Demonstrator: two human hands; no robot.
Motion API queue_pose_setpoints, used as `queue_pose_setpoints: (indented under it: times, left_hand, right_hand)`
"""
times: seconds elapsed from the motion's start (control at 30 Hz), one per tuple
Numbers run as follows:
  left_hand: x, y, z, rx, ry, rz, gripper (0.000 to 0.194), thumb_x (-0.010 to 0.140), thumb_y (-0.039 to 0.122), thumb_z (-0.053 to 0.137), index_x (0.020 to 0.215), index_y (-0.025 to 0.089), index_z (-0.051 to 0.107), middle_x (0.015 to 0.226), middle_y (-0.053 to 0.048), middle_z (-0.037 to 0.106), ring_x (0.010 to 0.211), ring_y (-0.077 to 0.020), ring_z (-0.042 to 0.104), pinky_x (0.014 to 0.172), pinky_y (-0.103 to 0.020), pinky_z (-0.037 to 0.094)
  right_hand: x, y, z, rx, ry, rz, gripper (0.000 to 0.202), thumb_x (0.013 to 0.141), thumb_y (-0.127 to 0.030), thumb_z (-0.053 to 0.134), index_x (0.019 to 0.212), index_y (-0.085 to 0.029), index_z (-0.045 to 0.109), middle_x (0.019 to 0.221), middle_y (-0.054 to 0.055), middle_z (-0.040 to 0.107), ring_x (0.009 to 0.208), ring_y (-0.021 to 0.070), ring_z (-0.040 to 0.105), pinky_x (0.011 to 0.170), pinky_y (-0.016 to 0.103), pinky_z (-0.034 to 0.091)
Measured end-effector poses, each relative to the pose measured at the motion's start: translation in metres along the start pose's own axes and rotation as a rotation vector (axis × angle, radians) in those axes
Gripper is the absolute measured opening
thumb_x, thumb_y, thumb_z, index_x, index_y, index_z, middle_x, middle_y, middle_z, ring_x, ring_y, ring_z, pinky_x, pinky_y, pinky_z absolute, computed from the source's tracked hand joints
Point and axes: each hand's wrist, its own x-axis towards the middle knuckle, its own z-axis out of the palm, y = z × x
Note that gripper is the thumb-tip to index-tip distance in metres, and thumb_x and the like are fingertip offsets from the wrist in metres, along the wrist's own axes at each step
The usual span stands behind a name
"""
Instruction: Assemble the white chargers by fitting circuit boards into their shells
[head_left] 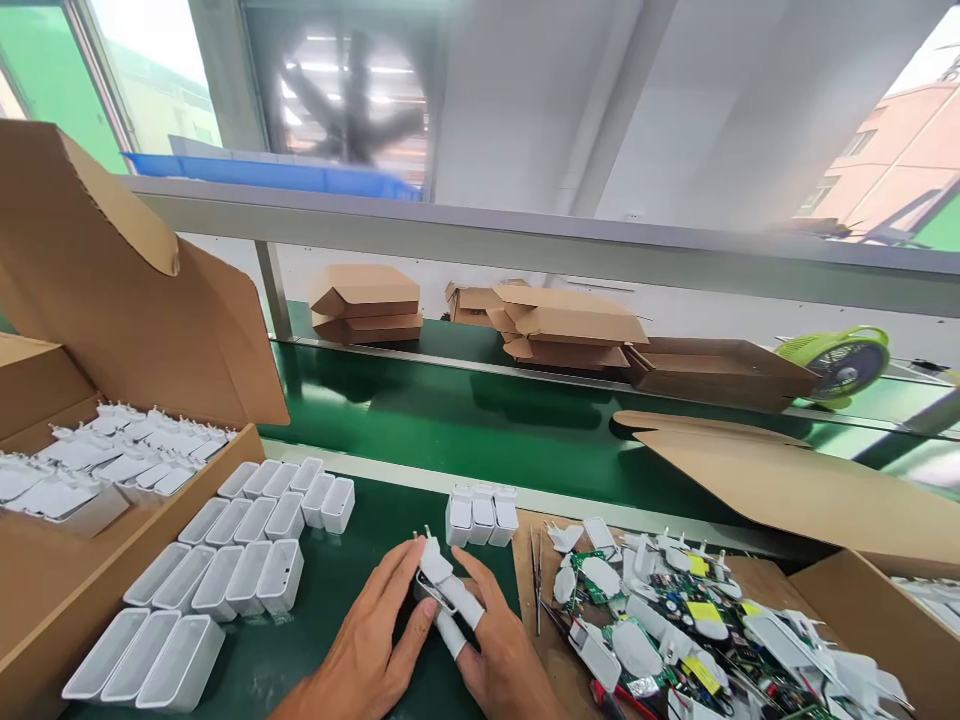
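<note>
Between my hands is a small white plastic plug housing (pixel 435 562), with thin metal pins at its top. My left hand (pixel 375 625) pinches it from the left with thumb and fingers. My right hand (pixel 504 645) grips it from the right; white covers, apparently finger cots, sit on its thumb and a finger. The inside of the housing is mostly hidden by my fingers. Just beyond my hands stands a small group of white filled cases (pixel 482 515). To the left, several rows of open white plastic cases (pixel 217 580) lie on the green mat.
An open cardboard box (pixel 142 550) of white plug parts stands at left. On the right, a pile of circuit boards and white parts (pixel 660 620) lies beside tweezers (pixel 536 580). Behind are a green conveyor belt (pixel 420 410), folded cardboard boxes (pixel 570 320) and a green fan (pixel 840 365).
</note>
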Motion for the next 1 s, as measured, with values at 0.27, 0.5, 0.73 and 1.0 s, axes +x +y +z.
queue_pose_setpoints:
  times: [0.27, 0.5, 0.73, 1.0]
  left_hand:
    - [-0.011, -0.007, 0.001, -0.045, 0.018, -0.124, 0.053, 0.104, 0.034, 0.057, 0.155, 0.027, 0.044, 0.145, -0.012, 0.063, 0.114, -0.0244, 0.073, 0.099, -0.036, 0.062]
    - [-0.011, -0.007, -0.001, -0.028, 0.003, -0.122, 0.052, 0.104, 0.031, 0.057, 0.154, 0.026, 0.044, 0.147, -0.012, 0.062, 0.118, -0.025, 0.071, 0.102, -0.037, 0.061]
    - [-0.011, -0.008, 0.0, -0.03, 0.007, -0.107, 0.051, 0.104, 0.031, 0.057, 0.153, 0.025, 0.045, 0.144, -0.014, 0.063, 0.116, -0.0262, 0.072, 0.101, -0.04, 0.062]
    - [-0.011, -0.006, 0.0, -0.065, 0.011, -0.053, 0.079, 0.09, 0.029, 0.076, 0.157, 0.029, 0.035, 0.146, -0.014, 0.06, 0.123, -0.0323, 0.068, 0.102, -0.048, 0.061]
  right_hand:
    - [0.009, -0.013, -0.011, 0.108, -0.083, 0.054, 0.043, 0.094, -0.008, 0.053, 0.131, -0.026, 0.063, 0.12, 0.009, 0.068, 0.107, 0.0249, 0.069, 0.094, 0.038, 0.06]
    - [0.006, -0.007, -0.01, 0.142, -0.096, 0.044, 0.044, 0.097, -0.009, 0.053, 0.138, -0.025, 0.057, 0.134, 0.011, 0.065, 0.123, 0.0256, 0.066, 0.106, 0.038, 0.055]
    - [0.004, -0.005, -0.008, 0.059, -0.109, 0.087, 0.052, 0.091, -0.006, 0.052, 0.138, -0.027, 0.058, 0.128, 0.01, 0.067, 0.114, 0.0264, 0.067, 0.099, 0.041, 0.059]
    - [0.011, -0.016, -0.005, 0.514, 0.029, 0.305, 0.034, 0.096, -0.028, 0.06, 0.13, -0.024, 0.065, 0.118, 0.011, 0.071, 0.108, 0.0275, 0.07, 0.094, 0.042, 0.06]
